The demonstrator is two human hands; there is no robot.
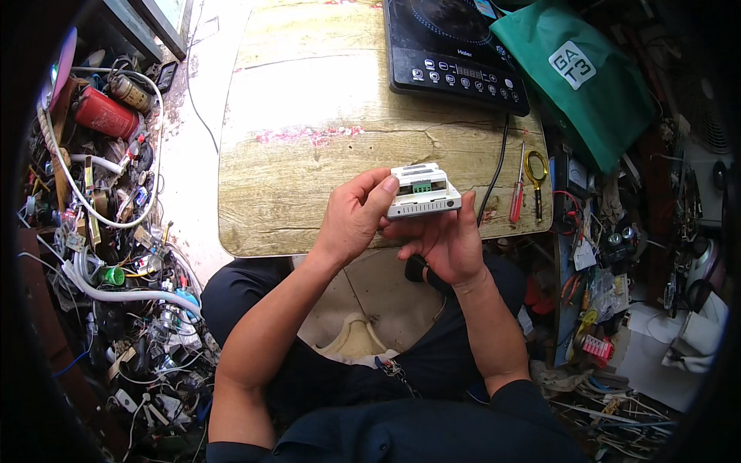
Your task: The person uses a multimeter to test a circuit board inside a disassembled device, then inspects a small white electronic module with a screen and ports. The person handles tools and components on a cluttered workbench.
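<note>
Above the near part of the wooden table [309, 197], holds up a white electrical module [451, 194], green terminal block [421, 187] toward the camera. Clamps its left end with the left hand [353, 212], thumb on the upper corner, fingers behind and below. Cups the right hand [448, 248] under the other end, thumb raised beside it, fingers loosely bent; cannot tell firm gripping from mere steadying there.

Done, as far as visible: module off the table top, in hand, terminal side in plain sight. Seems whole in its casing, with no wire seen at the terminals. Not yet in use: red-handled screwdriver [515, 202] and yellow-rimmed magnifying glass [539, 202], lying side by side on the table's right part. Reads as a look-over by hand, with any tool work still left undone; cannot judge how much remains from one view.

At the table's far right corner, sits a black induction cooktop [455, 68], with a black cable [498, 166] trailing toward the near edge. Beyond the table's right side, bulges a green bag [610, 100]. Left of the table, lies a red cylinder [106, 112] among jumbled parts.
</note>
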